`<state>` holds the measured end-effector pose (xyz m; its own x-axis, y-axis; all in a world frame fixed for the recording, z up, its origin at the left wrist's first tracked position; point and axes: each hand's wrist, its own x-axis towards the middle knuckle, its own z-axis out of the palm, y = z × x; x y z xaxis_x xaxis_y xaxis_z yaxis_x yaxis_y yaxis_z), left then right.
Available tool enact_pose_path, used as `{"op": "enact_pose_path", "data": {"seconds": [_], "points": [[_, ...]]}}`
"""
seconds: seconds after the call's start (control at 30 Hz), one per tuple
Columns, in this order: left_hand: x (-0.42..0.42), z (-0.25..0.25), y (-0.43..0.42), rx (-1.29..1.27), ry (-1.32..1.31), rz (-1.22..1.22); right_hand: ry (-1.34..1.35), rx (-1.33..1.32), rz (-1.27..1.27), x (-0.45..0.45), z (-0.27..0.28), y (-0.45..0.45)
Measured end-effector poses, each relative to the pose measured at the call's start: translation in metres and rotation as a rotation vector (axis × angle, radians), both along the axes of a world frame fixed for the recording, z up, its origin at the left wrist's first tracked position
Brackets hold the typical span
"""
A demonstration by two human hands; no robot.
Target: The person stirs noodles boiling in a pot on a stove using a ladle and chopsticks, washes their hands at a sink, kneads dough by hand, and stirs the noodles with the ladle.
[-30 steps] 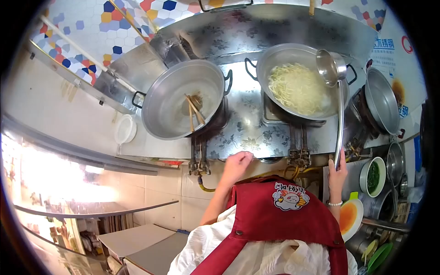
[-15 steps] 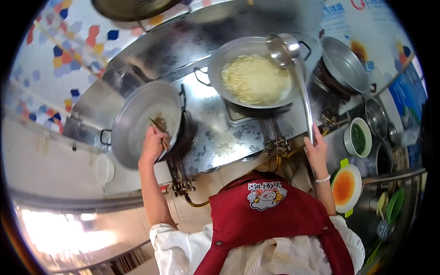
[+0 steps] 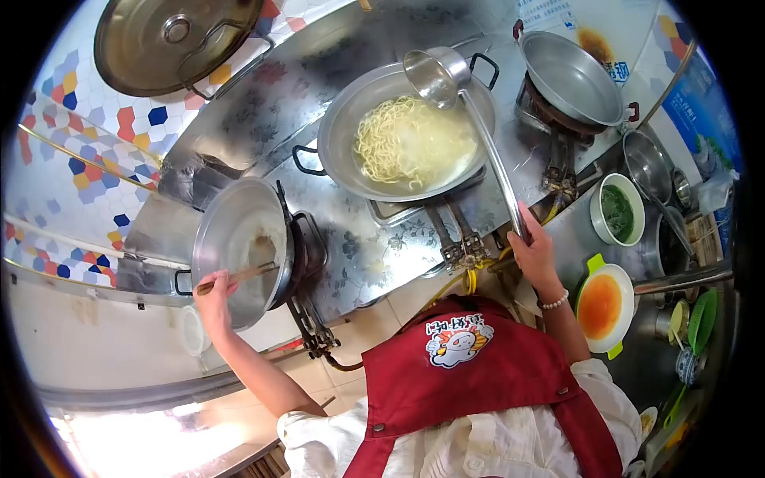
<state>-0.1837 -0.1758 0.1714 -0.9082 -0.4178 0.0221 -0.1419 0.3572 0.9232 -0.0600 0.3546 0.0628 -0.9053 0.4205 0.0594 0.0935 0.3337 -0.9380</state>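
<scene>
My left hand (image 3: 213,301) is closed around a pair of wooden chopsticks (image 3: 253,272), their tips reaching over the left wok (image 3: 215,231). A brownish patch shows on the bottom of that wok; what it is I cannot make out. Fingers wrapped round the long handle, my right hand (image 3: 531,248) holds a metal ladle (image 3: 437,80). The ladle's bowl hangs over the far rim of the middle wok (image 3: 339,119). Yellow noodles (image 3: 390,147) lie in cloudy liquid in this wok.
A metal pan (image 3: 570,76) sits on the right burner. A bowl of chopped greens (image 3: 617,213), a white dish with orange liquid (image 3: 599,307) and a metal strainer (image 3: 647,163) stand at right. A large lid (image 3: 131,48) is at the upper left.
My left hand has moved left and toward me, with the chopsticks now lying flatter across the left wok. The ladle's bowl has shifted left over the middle wok, and the view has turned.
</scene>
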Motion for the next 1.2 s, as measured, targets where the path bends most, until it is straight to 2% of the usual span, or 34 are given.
{"op": "enact_pose_path", "data": {"seconds": [0.03, 0.13, 0.23, 0.33, 0.4, 0.43, 0.5, 0.57, 0.83, 1.07, 1.2], "points": [[0.007, 0.005, 0.006, -0.017, -0.008, 0.020, -0.006, -0.022, 0.009, 0.000, 0.001, 0.003], [0.034, 0.035, 0.040, -0.097, 0.337, 0.146, 0.070, -0.029, 0.025, -0.005, -0.007, 0.007], [0.048, 0.076, 0.103, 0.028, 0.735, -0.073, 0.080, -0.058, 0.035, -0.009, -0.017, 0.013], [0.014, 0.060, 0.163, 0.149, 0.564, -0.195, 0.032, -0.222, 0.052, -0.014, -0.008, 0.008], [-0.012, 0.047, 0.239, 0.089, 0.386, -0.432, 0.009, -0.312, 0.050, -0.017, -0.001, 0.010], [-0.035, 0.020, 0.255, 0.341, 0.358, -0.650, -0.003, -0.357, 0.050, -0.018, 0.002, 0.010], [-0.057, 0.009, 0.309, 0.310, 0.184, -0.663, -0.009, -0.390, 0.064, -0.020, 0.005, 0.013], [-0.086, -0.010, 0.336, 0.319, 0.070, -0.664, 0.032, -0.399, 0.082, -0.023, 0.001, 0.017], [-0.155, -0.053, 0.337, 0.292, 0.258, -0.387, 0.019, -0.335, 0.099, -0.021, -0.007, 0.023], [-0.141, -0.055, 0.297, 0.195, 0.338, -0.240, 0.021, -0.270, 0.100, -0.023, -0.007, 0.021], [-0.107, -0.033, 0.278, 0.168, 0.292, -0.127, 0.036, -0.261, 0.120, -0.024, -0.009, 0.025]]}}
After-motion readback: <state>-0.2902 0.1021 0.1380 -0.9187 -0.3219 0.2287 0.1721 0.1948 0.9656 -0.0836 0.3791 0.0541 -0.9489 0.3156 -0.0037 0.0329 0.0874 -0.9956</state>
